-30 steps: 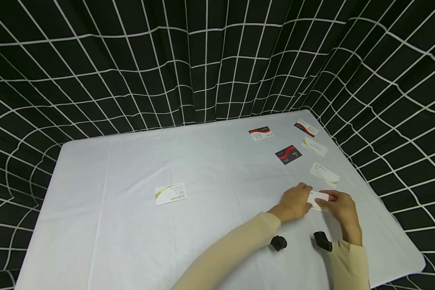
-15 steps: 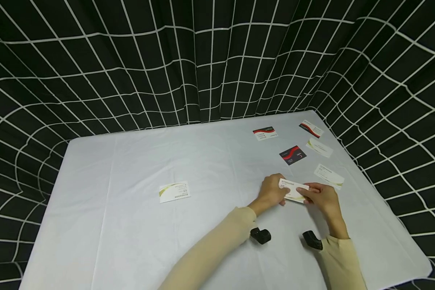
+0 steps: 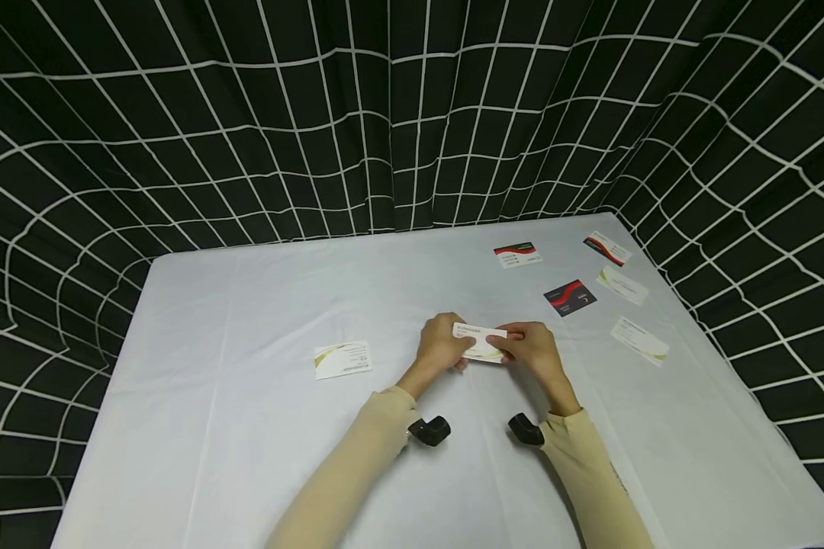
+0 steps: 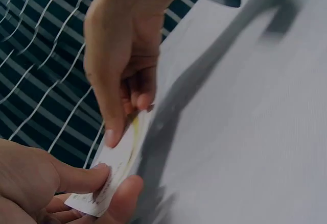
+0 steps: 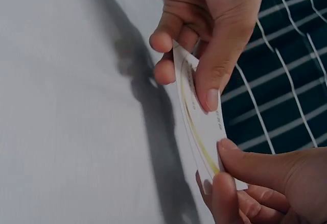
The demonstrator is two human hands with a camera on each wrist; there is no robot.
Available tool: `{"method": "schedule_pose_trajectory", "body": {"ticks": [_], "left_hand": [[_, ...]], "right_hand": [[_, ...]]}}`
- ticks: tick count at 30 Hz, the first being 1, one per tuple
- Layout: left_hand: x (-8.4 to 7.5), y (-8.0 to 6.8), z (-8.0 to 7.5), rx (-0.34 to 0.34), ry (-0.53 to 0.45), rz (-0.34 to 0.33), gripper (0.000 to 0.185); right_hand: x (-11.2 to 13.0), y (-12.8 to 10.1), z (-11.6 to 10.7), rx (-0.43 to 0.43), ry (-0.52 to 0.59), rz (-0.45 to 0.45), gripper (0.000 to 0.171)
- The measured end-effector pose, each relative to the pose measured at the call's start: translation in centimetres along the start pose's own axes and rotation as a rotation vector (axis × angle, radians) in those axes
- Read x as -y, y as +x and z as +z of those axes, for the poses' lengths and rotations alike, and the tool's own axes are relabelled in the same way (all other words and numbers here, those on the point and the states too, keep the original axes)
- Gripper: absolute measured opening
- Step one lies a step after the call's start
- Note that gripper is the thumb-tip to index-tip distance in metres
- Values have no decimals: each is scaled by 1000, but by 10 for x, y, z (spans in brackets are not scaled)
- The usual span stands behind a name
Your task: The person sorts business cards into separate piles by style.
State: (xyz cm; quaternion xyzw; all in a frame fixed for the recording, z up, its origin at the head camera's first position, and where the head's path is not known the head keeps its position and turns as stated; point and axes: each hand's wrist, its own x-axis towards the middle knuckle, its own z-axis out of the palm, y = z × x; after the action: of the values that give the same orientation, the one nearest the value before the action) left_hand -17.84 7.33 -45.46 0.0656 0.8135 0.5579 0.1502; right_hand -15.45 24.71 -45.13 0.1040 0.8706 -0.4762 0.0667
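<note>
In the head view, my left hand (image 3: 441, 343) and my right hand (image 3: 534, 347) meet over the middle of the table. Between them they pinch a few overlapping business cards (image 3: 486, 353), white with a yellow-green curved stripe. Each thumb lies on top, with fingers underneath. The right wrist view shows the held cards (image 5: 204, 132) slightly bowed, one edge offset from another; their exact number is unclear. Off to the left, a white and yellow-green business card (image 3: 343, 360) lies flat by itself.
On the right of the white-covered table (image 3: 261, 457) lie a black-and-red card (image 3: 570, 297), two white cards with red and black bands (image 3: 518, 255), and two white cards with green-yellow stripes (image 3: 640, 340). A black grid-patterned curtain (image 3: 316, 137) surrounds the far sides.
Both hands have carried the business cards leftward from the right side to the table's middle. The head view has shifted slightly. The cards lying on the table have stayed put.
</note>
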Motion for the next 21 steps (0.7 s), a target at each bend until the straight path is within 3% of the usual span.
{"method": "schedule_pose_trajectory", "body": {"ticks": [6,12,15,21], "left_hand": [[16,-6,-39,-15,-71,-58,27],[25,-16,-67,-94,-26,-68,28],[29,-21,-81,-160,54,-70,29],[40,-35,-107,-293,345,-48,34]], "right_hand": [[19,11,30,92,11,-9,42],[36,16,55,143,-9,-35,38],[46,18,68,166,0,-56,35],[66,20,99,212,31,-112,31]]}}
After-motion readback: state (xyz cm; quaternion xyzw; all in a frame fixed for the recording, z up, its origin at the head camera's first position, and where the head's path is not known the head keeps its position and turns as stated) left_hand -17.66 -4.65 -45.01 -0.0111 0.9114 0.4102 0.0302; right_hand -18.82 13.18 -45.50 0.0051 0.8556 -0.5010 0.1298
